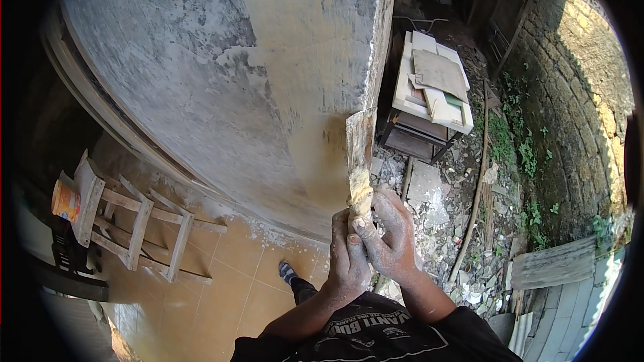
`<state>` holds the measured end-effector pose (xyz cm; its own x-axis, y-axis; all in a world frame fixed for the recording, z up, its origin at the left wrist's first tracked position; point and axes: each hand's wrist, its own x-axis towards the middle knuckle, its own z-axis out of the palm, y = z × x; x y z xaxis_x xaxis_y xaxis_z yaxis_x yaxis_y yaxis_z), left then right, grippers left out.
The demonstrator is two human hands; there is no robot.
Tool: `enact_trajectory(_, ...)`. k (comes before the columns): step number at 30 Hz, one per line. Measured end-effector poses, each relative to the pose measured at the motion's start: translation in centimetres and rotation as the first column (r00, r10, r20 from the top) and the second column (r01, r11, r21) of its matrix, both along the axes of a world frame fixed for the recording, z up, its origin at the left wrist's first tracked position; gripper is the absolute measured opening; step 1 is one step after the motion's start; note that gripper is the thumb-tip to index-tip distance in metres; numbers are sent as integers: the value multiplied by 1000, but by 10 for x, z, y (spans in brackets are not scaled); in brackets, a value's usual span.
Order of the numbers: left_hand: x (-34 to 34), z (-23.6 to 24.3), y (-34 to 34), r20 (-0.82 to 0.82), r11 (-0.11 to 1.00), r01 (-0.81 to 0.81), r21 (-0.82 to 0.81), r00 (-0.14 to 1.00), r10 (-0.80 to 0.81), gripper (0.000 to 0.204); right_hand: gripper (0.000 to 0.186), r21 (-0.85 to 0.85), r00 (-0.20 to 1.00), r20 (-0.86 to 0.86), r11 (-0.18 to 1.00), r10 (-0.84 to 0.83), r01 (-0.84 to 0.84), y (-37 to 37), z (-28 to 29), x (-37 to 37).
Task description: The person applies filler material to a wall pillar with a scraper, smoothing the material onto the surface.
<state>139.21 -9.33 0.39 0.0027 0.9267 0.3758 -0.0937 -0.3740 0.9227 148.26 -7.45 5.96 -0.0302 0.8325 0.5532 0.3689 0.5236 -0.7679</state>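
A scraper with a long flat blade (359, 144) is upright in view along the corner of a grey plastered wall (194, 47), with pale yellow putty near its handle; I cannot tell if the blade touches the wall. My left hand (347, 255) is closed on the handle. Beside it, my right hand (392, 234) also grips the handle, its thumb over the front. Both hands are coated in white dust. The wall has a smeared beige band beside the blade.
A wooden step stool (141, 221) with an orange bucket (67, 199) stands on the tiled floor (235, 295). A table (402, 94) stacked with boards stands right of the corner, amid rubble (436, 214) and poles, beside a mossy wall (557, 94). My foot (287, 271) is below.
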Motion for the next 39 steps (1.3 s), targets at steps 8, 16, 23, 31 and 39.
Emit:
enact_trajectory(8,6,-8,-6,-96,998,62,-5,993,-62,45,23,63,993,106,996,58,-64,-1,9,6)
enact_trajectory(16,1,1,2,-31,989,145,39,989,-144,42,27,40,991,113,996,74,-79,0,14,6)
enact_trajectory(23,-3,27,5,-8,988,119,99,993,-119,45,33,126,997,72,992,-6,-3,8,25,-2)
enact_trajectory(31,-7,37,6,-12,988,131,77,991,-130,43,21,146,999,-30,989,27,-22,13,31,-6)
enact_trajectory(39,-25,6,7,210,960,261,-102,949,-235,49,28,122,999,29,992,-23,19,-1,-1,-13)
